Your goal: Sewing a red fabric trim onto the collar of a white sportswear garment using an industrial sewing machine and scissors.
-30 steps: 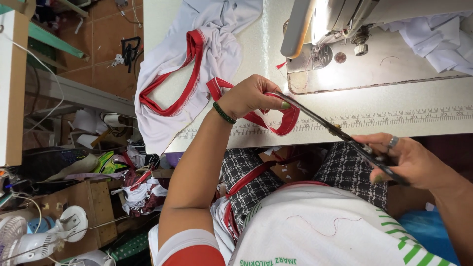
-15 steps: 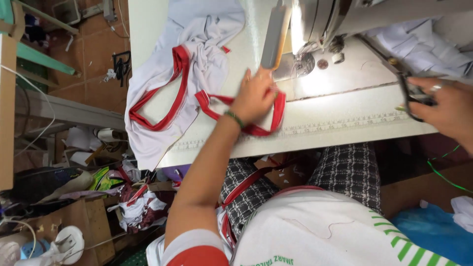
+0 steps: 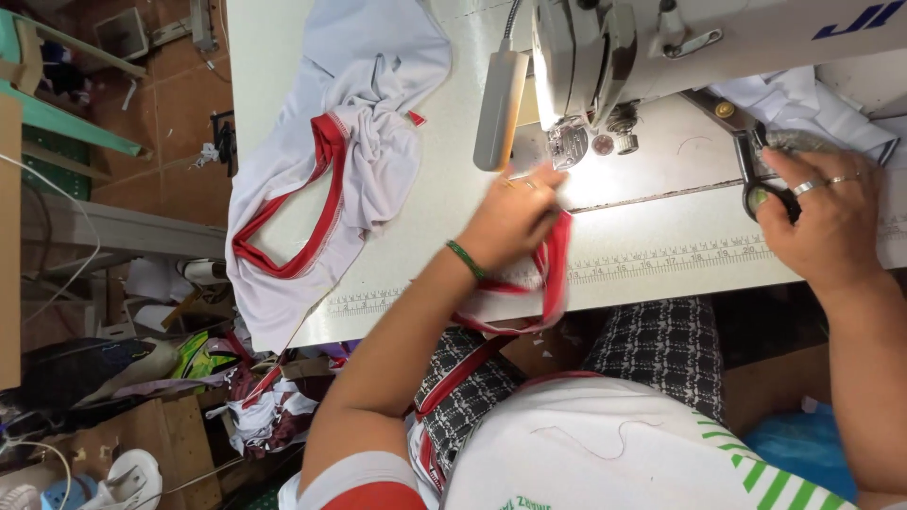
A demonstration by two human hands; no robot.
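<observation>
White desk (image 3: 661,246) fills the upper middle of the frame, a ruler strip printed along its near edge, with cluttered floor and scraps down the left side. At the sewing machine (image 3: 605,57), top centre, the left hand (image 3: 515,222) lies over a red strip (image 3: 557,274) just below the needle area; its fingers look curled and pressed down on the strip, though motion blur smears them. That strip loops off the desk edge toward the person's lap. Over at the right, the right hand (image 3: 817,227) covers the handles of dark scissors (image 3: 746,142), fingers closed around them, blades pointing toward the top of the frame. A white garment (image 3: 350,142) with red trim lies bunched at upper left, apart from both hands. To do this well, I'd say the strip wants to be kept flat and straight under the foot, with the loose loop clear of the needle. Needle and foot are hard to make out in the lamp glare, the scissor handles are hidden by the hand, and the machine's top is cut off.
</observation>
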